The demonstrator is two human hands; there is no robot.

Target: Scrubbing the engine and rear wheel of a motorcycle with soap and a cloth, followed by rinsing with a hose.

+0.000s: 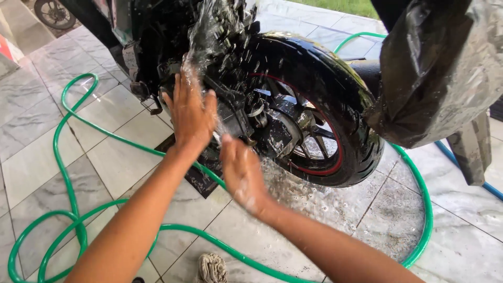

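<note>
Wet tiled floor [31,157], green hose [68,173] looping round open ground.
Left hand [191,112] spread flat, right hand [242,173] open, both empty, in splashing water just beside rear wheel [319,89].

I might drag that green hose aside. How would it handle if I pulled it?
The hose lies in loose loops on the tiles, so it is probably floppy and would likely snake along. It looks wet, so possibly slippery. It runs behind the wheel and may snag.
</note>
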